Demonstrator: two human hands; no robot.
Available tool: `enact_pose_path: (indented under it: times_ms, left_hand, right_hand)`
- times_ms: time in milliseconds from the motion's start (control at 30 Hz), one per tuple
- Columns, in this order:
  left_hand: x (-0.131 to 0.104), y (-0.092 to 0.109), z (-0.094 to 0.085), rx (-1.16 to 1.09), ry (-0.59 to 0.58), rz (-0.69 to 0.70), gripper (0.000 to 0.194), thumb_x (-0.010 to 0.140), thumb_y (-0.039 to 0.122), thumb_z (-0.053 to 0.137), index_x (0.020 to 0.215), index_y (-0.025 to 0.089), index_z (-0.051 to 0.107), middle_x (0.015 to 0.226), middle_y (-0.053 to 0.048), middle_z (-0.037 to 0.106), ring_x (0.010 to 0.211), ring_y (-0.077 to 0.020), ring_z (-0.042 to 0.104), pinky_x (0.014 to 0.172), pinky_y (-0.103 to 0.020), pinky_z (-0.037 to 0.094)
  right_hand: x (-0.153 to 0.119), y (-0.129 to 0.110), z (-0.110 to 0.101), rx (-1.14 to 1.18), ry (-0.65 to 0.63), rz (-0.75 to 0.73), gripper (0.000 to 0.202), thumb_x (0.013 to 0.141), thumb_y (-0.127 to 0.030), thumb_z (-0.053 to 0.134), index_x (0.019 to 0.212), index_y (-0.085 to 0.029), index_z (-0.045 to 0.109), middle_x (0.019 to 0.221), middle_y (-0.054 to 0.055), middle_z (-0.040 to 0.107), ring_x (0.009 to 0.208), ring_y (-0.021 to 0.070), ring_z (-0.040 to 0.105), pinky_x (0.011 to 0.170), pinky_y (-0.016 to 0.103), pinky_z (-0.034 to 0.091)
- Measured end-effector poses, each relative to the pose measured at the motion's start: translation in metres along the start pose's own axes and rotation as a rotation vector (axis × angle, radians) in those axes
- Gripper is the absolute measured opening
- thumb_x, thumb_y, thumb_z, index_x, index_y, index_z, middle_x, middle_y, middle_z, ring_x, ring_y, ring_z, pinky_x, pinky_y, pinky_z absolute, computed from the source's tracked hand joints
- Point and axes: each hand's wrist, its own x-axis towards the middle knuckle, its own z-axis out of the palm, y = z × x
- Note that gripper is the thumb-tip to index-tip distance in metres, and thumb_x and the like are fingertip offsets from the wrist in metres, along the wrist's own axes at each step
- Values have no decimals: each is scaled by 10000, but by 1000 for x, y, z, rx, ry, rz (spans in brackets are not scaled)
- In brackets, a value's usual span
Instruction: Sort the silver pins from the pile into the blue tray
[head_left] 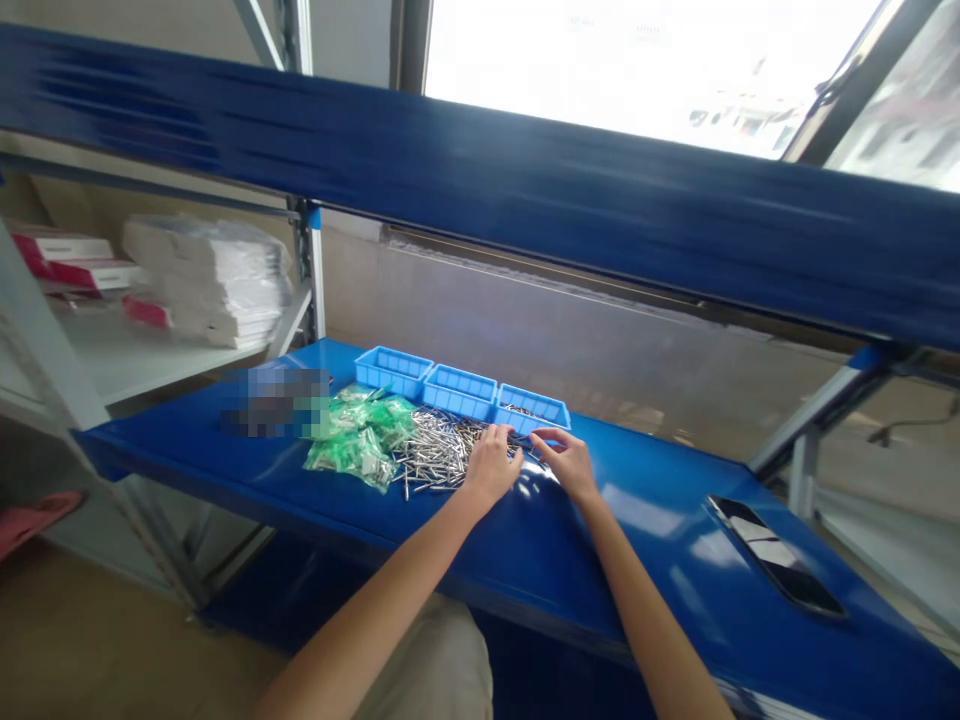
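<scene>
A loose pile of slim silver metal pins (435, 450) lies on the blue tabletop. My left hand (491, 464) rests at the pile's right side, its thumb apart from the fingers, with no held thing visible. Just to the right, my right hand (568, 462) has thumb and forefinger close together at the pile's edge; whatever is between them is too small to make out. Behind the hands stands a blue bin (534, 408) with some small metal pieces in it. Two more blue bins, a middle one (459, 391) and a left one (394, 372), continue the row.
Green-tinted plastic bags (360, 440) lie left of the pile. A dark, pixelated object (277, 402) is farther left. At the right a phone (776, 555) lies on the table (645, 560). A blue beam (480, 190) crosses above; wrapped white boxes (217, 280) sit on a side shelf.
</scene>
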Motion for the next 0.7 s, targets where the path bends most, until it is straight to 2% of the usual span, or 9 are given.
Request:
enact_pose_path:
  times_ms: [67, 167, 333, 400, 567, 633, 700]
  left_hand:
    - [1, 0, 0, 8, -3, 30, 185, 814, 282, 458, 913, 172, 569, 915, -59, 558, 909, -184, 524, 837, -325, 404]
    - [2, -1, -1, 12, 34, 49, 217, 841, 299, 426, 765, 176, 588, 853, -49, 550, 857, -177, 536, 822, -329, 405]
    - [7, 1, -2, -103, 134, 24, 261, 872, 303, 361, 760, 183, 565, 823, -32, 529, 765, -144, 547, 749, -280, 433]
    - [8, 2, -3, -153, 170, -4, 293, 884, 296, 320, 748, 180, 551, 812, -34, 525, 741, -139, 547, 726, -273, 440]
    - [8, 6, -6, -211, 195, -42, 315, 876, 345, 325, 695, 182, 523, 790, -32, 516, 717, -142, 541, 710, -282, 449]
    - [8, 7, -5, -218, 195, -46, 286, 866, 336, 343, 698, 184, 517, 782, -25, 511, 714, -141, 539, 713, -286, 450]
    - [8, 8, -5, -222, 197, -40, 268, 862, 316, 345, 701, 185, 513, 781, -22, 509, 717, -140, 536, 718, -288, 450]
  right_hand:
    - [-1, -2, 4, 115, -44, 13, 405, 647, -512, 621, 805, -141, 649, 746, 71, 659, 509, 135, 554, 437, 231, 405]
    - [-1, -6, 9, 199, -80, 43, 417, 632, -517, 637, 819, -144, 646, 685, 49, 639, 481, 117, 526, 390, 207, 352]
    - [-1, -9, 7, 240, -36, 82, 389, 633, -504, 650, 789, -147, 656, 691, 34, 625, 476, 87, 487, 407, 199, 342]
    - [-2, -9, 6, 229, -81, 63, 361, 635, -486, 659, 753, -144, 662, 671, 29, 622, 482, 84, 480, 431, 202, 353]
    - [-7, -15, 8, 209, -286, 27, 348, 614, -482, 675, 725, -151, 678, 649, 22, 628, 475, 85, 480, 449, 210, 360]
    - [-8, -18, 8, 222, -291, 38, 355, 617, -493, 667, 728, -156, 678, 626, 16, 614, 466, 87, 472, 430, 208, 347]
    - [-7, -19, 7, 246, -238, 51, 354, 622, -494, 665, 731, -158, 674, 604, 11, 596, 463, 85, 461, 411, 201, 327]
